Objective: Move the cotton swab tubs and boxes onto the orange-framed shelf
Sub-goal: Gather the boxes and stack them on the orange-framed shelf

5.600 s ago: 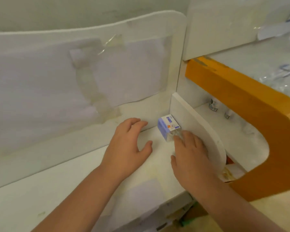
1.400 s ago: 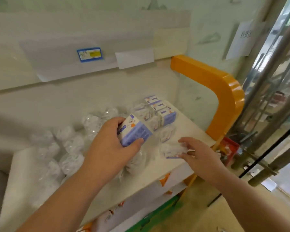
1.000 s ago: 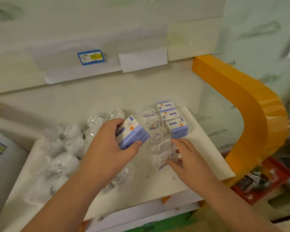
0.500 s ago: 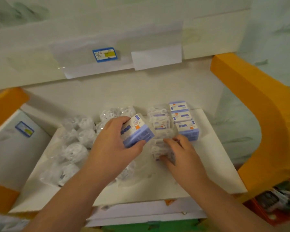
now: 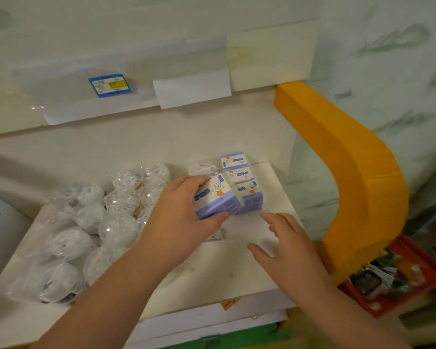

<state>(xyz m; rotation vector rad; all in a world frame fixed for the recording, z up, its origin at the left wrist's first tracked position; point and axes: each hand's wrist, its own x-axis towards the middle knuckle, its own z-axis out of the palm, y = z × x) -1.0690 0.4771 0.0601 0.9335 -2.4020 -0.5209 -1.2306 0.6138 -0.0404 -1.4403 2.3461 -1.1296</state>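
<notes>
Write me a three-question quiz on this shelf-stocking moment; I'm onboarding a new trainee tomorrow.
1. True or false: the left hand holds a blue-and-white box.
2. What does the right hand hold?
A) a box
B) a round tub
C) nothing
3. Fill in: the clear round tubs sit on the ____ part of the white shelf, seen from the person.

Key
1. True; fingers and thumb clamp it beside the row of boxes near the orange frame.
2. C; it hovers open over the shelf.
3. Left.
</notes>
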